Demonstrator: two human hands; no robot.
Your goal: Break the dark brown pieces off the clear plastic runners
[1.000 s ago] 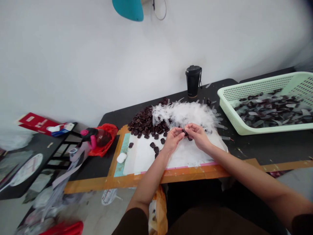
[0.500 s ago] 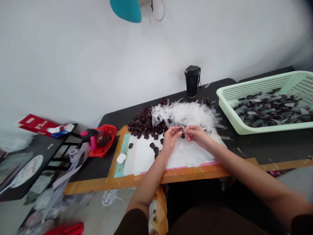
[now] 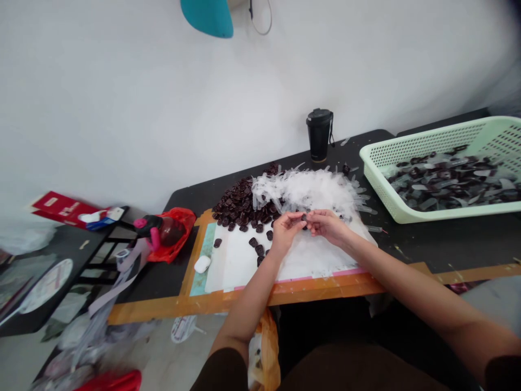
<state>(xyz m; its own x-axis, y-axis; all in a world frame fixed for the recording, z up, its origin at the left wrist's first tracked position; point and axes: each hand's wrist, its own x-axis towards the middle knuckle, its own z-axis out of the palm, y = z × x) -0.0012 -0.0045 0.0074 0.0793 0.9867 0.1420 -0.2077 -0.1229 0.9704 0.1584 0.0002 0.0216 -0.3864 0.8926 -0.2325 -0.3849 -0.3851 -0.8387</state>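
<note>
My left hand (image 3: 287, 231) and my right hand (image 3: 325, 225) meet fingertip to fingertip above the white sheet (image 3: 240, 266). Between them both pinch a small dark brown piece (image 3: 304, 218); its details are too small to make out. Behind and to the left lies a heap of similar dark brown pieces (image 3: 238, 198), with several loose ones (image 3: 259, 250) near my left hand. Just beyond my hands spreads a pile of whitish translucent strips (image 3: 313, 187).
A pale green basket (image 3: 407, 214) at the right holds dark pieces with translucent strips. A black lidded cup (image 3: 319, 136) stands at the back. On the left are a white case (image 3: 202, 264) and a red basket (image 3: 189, 239) with a bottle (image 3: 169, 231) in it.
Both hands stay together in nearly the same place. The fingers have shifted slightly around the small dark piece.
</note>
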